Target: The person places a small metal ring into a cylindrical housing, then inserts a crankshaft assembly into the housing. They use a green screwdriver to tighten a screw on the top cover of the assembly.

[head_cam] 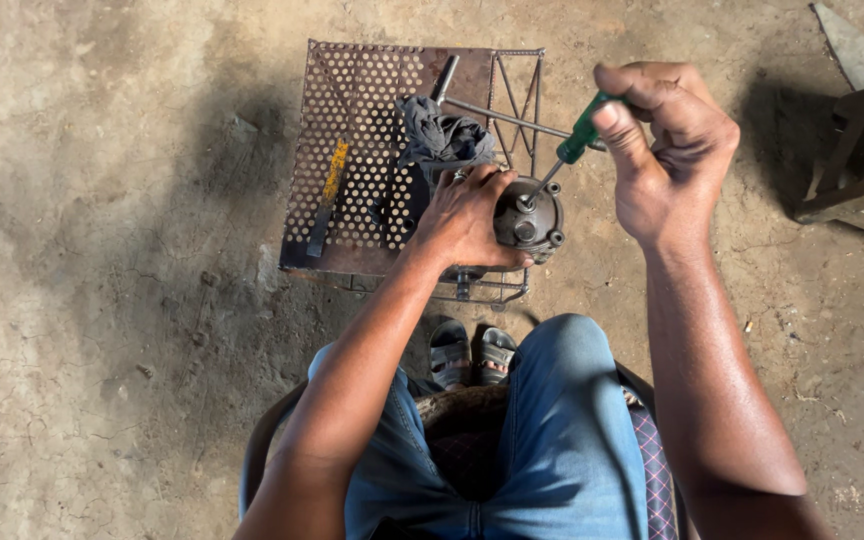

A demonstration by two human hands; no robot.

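My left hand [464, 218] grips a dark round metal motor-like part [532, 222] that stands on a small perforated metal stand [352, 120]. My right hand [670, 150] holds a green-handled screwdriver [580, 132], whose tip touches the top of the round part near its centre. The part has small bolt lugs around its rim. My left fingers cover its left side.
On the stand lie a dark grey rag [440, 135], a long metal T-handle wrench [497, 115] and a yellow-handled flat tool [328, 195]. A wooden stool frame [857, 160] stands at the right. The floor is cracked bare concrete. My knees and sandalled feet [472, 350] are below.
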